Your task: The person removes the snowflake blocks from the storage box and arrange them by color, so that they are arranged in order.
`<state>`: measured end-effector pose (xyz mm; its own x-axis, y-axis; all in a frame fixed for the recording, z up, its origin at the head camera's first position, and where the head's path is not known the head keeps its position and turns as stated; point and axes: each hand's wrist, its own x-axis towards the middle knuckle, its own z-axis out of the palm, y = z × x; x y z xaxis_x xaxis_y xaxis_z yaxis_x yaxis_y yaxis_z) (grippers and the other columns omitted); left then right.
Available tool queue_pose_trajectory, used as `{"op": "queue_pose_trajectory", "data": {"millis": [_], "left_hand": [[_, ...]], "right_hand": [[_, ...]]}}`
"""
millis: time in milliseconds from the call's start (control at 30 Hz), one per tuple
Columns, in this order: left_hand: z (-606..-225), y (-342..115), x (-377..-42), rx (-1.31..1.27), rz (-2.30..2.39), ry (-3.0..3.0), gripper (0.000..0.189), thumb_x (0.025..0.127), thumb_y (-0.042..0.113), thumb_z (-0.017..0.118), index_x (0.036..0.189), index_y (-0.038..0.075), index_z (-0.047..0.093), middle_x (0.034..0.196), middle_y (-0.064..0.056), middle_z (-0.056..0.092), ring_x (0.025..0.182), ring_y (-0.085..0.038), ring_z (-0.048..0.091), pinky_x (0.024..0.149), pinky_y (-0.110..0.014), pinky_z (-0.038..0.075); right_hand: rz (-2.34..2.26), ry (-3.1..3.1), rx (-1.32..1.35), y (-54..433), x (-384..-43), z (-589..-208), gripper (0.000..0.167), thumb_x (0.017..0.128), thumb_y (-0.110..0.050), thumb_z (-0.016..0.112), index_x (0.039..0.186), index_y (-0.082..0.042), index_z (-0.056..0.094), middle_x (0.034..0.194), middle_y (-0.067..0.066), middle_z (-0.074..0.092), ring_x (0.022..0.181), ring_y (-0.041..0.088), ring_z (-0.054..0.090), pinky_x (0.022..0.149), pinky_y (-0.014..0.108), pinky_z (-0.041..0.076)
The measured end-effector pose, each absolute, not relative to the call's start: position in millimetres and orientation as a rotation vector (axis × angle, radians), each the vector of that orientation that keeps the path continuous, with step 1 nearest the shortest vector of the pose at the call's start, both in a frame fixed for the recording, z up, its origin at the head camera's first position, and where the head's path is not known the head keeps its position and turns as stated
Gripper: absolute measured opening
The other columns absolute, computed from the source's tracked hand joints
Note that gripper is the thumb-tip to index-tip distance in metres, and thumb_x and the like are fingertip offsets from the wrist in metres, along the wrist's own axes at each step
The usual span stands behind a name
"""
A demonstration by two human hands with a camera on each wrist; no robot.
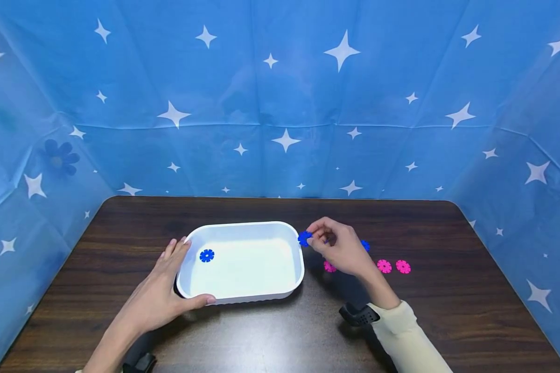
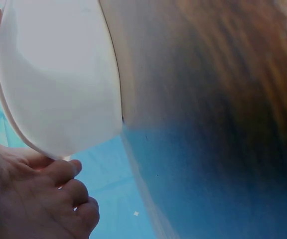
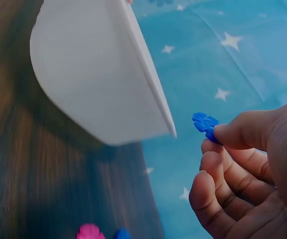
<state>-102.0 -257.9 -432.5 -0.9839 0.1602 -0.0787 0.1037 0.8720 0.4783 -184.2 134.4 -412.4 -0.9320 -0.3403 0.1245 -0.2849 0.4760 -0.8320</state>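
A white plastic tray (image 1: 242, 300) with rounded corners sits on the table. My left hand (image 1: 161, 292) grips its left end, thumb along the front side and fingers round the far left corner. In the left wrist view some fingers (image 2: 73, 191) curl beside the tray's rim. One blue snowflake disc (image 1: 203, 256) lies inside the tray, towards the left. Just off the tray's right rim, my right hand (image 1: 343, 248) pinches another blue snowflake disc (image 3: 203, 122) between thumb and forefinger, raised above the table.
On the dark wooden table (image 1: 448, 311), right of the tray, lie pink snowflake discs (image 1: 403, 263) and a blue one (image 1: 365, 245) partly hidden behind my right hand. A blue star-patterned cloth (image 1: 308, 93) hangs around the table's back and sides. Black bands (image 1: 357, 314) circle my wrists.
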Motion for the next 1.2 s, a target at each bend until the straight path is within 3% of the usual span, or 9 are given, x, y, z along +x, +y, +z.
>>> {"op": "queue_pose_trajectory", "data": {"millis": [1200], "left_hand": [[-434, -258, -102, 0.186, 0.728, 2.926, 0.133, 0.069, 0.085, 0.070, 0.167, 0.022, 0.005, 0.175, -0.009, 0.009, 0.161, -0.039, 0.008, 0.110, -0.080, 0.027]], "right_hand": [[-1.197, 2.851, -0.071, 262, -196, -445, 0.017, 0.102, -0.015, 0.062, 0.115, -0.005, 0.066, 0.094, 0.012, 0.068, 0.073, 0.019, 0.059, 0.060, 0.026, 0.048]]}}
